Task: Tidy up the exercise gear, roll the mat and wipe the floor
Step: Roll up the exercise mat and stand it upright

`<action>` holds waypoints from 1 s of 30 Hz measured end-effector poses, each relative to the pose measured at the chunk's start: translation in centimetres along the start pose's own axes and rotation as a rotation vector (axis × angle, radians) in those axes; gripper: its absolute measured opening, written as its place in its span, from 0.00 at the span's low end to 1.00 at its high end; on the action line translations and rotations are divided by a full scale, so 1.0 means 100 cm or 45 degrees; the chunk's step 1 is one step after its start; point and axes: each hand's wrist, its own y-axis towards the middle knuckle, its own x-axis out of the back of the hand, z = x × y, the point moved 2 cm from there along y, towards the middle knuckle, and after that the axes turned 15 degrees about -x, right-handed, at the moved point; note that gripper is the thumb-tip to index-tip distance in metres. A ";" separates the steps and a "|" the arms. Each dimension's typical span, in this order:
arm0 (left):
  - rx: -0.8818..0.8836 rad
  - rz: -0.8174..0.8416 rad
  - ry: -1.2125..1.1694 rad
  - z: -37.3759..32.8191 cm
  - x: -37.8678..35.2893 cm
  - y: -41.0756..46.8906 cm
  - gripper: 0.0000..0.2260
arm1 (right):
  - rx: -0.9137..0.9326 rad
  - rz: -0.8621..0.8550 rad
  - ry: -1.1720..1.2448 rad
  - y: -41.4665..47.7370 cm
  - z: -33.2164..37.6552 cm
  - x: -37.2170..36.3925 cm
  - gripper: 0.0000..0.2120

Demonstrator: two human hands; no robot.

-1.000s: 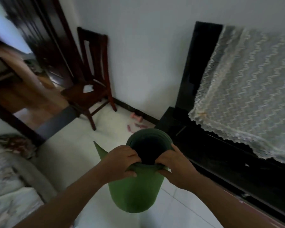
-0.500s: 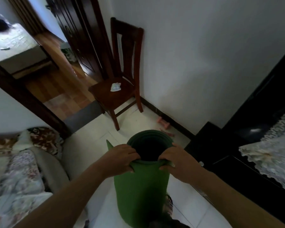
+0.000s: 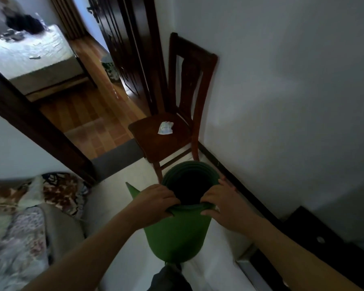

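Holds rolled green yoga mat upright by near top rim, L hand & R hand both clamped on it, long axis vertical, roll below grip, wooden chair beyond

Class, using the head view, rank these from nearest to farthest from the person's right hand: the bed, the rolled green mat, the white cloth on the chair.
1. The green mat: gripped at its top rim by the right hand.
2. The white cloth: ahead and to the left, lying on the chair seat.
3. The bed: farthest back, at the upper left.
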 end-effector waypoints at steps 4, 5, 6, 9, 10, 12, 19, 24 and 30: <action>-0.071 0.031 0.027 0.087 -0.002 0.019 0.21 | -0.057 -0.086 -0.047 0.070 -0.012 -0.005 0.15; -0.106 0.041 0.007 0.105 -0.002 0.025 0.21 | -0.085 -0.098 -0.061 0.084 -0.016 -0.006 0.15; -0.148 0.045 -0.005 0.122 -0.003 0.030 0.20 | -0.124 -0.097 -0.073 0.096 -0.019 -0.007 0.16; -0.259 0.048 -0.057 0.172 -0.009 0.048 0.19 | -0.204 -0.117 -0.109 0.128 -0.030 -0.011 0.17; -0.289 0.042 -0.081 0.187 -0.011 0.056 0.20 | -0.224 -0.128 -0.114 0.138 -0.033 -0.011 0.16; -0.345 0.059 -0.127 0.211 -0.016 0.073 0.20 | -0.291 -0.139 -0.087 0.153 -0.041 -0.011 0.14; -0.386 0.283 -0.188 0.275 -0.030 0.150 0.18 | -0.509 -0.192 -0.050 0.198 -0.093 -0.009 0.16; -0.311 0.401 -0.268 0.310 -0.049 0.200 0.18 | -0.553 -0.182 -0.062 0.236 -0.139 -0.007 0.16; -0.433 0.491 -0.209 0.343 -0.081 0.244 0.19 | -0.629 -0.100 -0.045 0.266 -0.184 -0.020 0.14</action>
